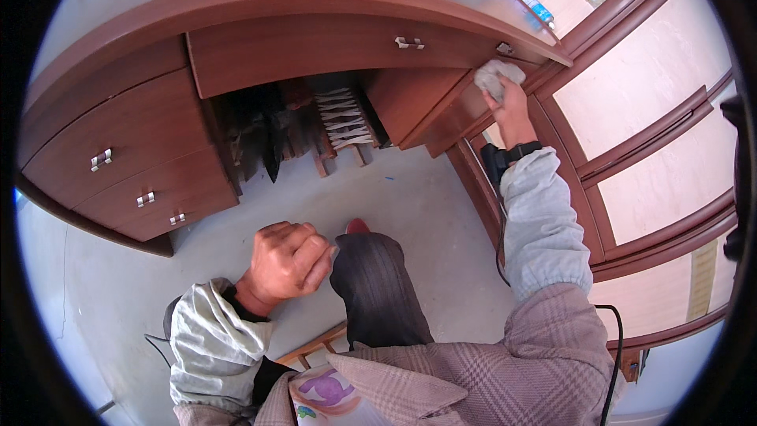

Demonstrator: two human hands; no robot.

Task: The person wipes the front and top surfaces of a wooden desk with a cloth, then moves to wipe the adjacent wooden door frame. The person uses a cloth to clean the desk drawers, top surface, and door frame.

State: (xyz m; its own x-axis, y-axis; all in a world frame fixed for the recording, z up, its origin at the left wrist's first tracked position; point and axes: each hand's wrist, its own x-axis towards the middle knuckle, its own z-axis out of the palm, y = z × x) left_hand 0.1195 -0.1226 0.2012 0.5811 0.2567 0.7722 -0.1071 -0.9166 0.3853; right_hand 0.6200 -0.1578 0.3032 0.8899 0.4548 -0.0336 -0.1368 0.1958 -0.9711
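Observation:
My right hand (510, 107) holds a crumpled whitish cloth (498, 76) against the right front of a reddish-brown wooden desk (331, 41), just below the desktop's edge. My left hand (290, 260) is closed in a fist in front of my body, above the grey floor and beside my knee; nothing shows in it, though its palm side is hidden. A wide drawer with a metal handle (409, 43) lies to the left of the cloth. Drawers with metal handles (101, 160) form the desk's left side.
A blue and white bottle (533, 6) lies on the desktop at the back right. Below the desk stands a folded wooden item with white crossed cords (343, 118), beside dark objects. Wood-framed panels (615, 112) rise at the right. Cables hang near both arms.

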